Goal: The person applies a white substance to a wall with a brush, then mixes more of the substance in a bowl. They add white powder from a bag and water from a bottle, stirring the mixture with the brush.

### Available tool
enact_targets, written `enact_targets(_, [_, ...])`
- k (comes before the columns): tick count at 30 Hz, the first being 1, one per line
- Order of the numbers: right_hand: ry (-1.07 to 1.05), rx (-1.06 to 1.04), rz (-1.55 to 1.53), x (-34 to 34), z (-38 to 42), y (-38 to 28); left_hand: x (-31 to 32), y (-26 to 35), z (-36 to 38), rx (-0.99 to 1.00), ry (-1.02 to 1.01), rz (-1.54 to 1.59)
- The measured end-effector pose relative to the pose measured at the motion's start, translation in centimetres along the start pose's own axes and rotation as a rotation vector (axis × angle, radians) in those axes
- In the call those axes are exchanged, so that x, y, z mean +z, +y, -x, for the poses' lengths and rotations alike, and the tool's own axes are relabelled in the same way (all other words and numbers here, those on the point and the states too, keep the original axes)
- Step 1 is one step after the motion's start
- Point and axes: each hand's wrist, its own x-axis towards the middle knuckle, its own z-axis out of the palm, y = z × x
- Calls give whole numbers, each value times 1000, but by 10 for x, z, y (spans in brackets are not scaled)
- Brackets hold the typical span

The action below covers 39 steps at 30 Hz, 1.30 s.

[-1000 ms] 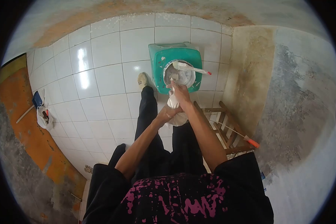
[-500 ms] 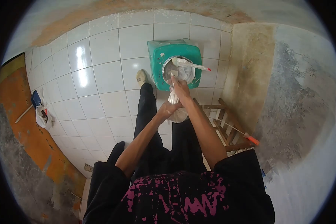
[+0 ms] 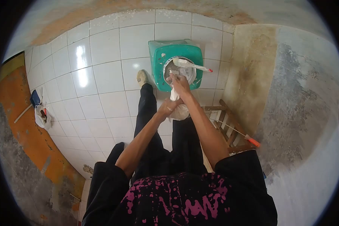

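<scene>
A white plastic bag (image 3: 181, 113) hangs between my hands, its narrow end pointing at an open bucket (image 3: 195, 77). My left hand (image 3: 168, 107) is closed round the middle of the bag. Farther forward, my right hand (image 3: 180, 86) is closed on the bag's neck at the near rim of the bucket; its fingertips are partly hidden. Inside the bucket shows pale material, with a whitish bit just beyond my right fingers. Across the rim lies a white-smeared tool with a red-tipped handle (image 3: 199, 67). The bucket stands on a green plastic stool (image 3: 159, 52).
To the right, a wooden frame (image 3: 232, 116) leans near the wall, with an orange-handled roller or similar tool (image 3: 252, 141) across it. A white bag of tools (image 3: 42, 116) and a blue item (image 3: 35, 98) sit at the left wall. White tiles (image 3: 113, 103) cover the floor.
My right hand has shifted slightly, its fingers curling more at the bag's neck. The bag's middle looks a little straighter. Bucket and stool stay in place.
</scene>
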Motion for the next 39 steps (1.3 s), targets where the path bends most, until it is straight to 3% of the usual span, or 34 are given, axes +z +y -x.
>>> enact_targets(2, [-85, -15, 87, -1, -2, 2, -10, -23, -9, 268, -140, -390])
enact_targets(5, [-35, -10, 53, 0, 2, 2, -9, -18, -3, 404, -136, -474])
enact_targets(6, [-34, -9, 53, 0, 2, 1, -7, -12, -1, 404, -137, -474])
enact_targets(8, [-20, -45, 24, 1, 2, 4, -3, -2, 0, 122, -109, -476])
enact_targets(9, [-19, -44, 24, 1, 2, 6, -4, -2, 1, 122, -109, -476])
enact_targets(11, [-51, -28, 32, 1, 2, 7, -7, -5, 3, 487, -162, -743])
enact_targets(12, [-50, -27, 31, 0, 3, 8, -5, -7, 3, 487, -163, -743])
enact_targets(14, [-54, -47, 41, -2, 5, 8, -1, -8, 3, 139, -120, -230])
enact_targets(18, [-6, -31, 27, -5, 11, 8, -5, -15, -5, -8, -181, -102])
enact_targets(20, [6, 36, -93, -9, 14, 8, -7, -25, -7, 244, -263, -379])
enact_targets(21, [6, 36, -94, -11, 15, 7, -4, -30, -8, 244, -263, -379])
enact_targets(23, [-9, 15, 2, -14, 12, 13, 5, -34, -11, 497, -157, -289])
enact_targets(24, [-9, 15, 2, -15, 10, 16, 5, -35, -12, 497, -156, -289])
enact_targets(26, [72, 44, -97, -19, 13, 16, 5, -36, -12, 688, -125, -698])
enact_targets(30, [-14, 54, -55, -25, 15, 14, 7, -40, -21, 643, -162, -599])
enact_targets(33, [91, 100, -80, -29, 18, 12, 9, -36, -20, 681, -148, -795])
enact_targets(35, [58, 59, -57, -30, 18, 11, 9, -34, -23, 280, -220, -590])
enact_targets(36, [114, 93, -59, -31, 20, 10, 11, -34, -23, 280, -224, -592])
enact_targets(38, [77, 89, -29, -35, 24, 8, 20, -11, -15, -74, -85, -588])
enact_targets(39, [32, 87, 7, -38, 25, 8, 23, -4, -12, -72, -93, -591])
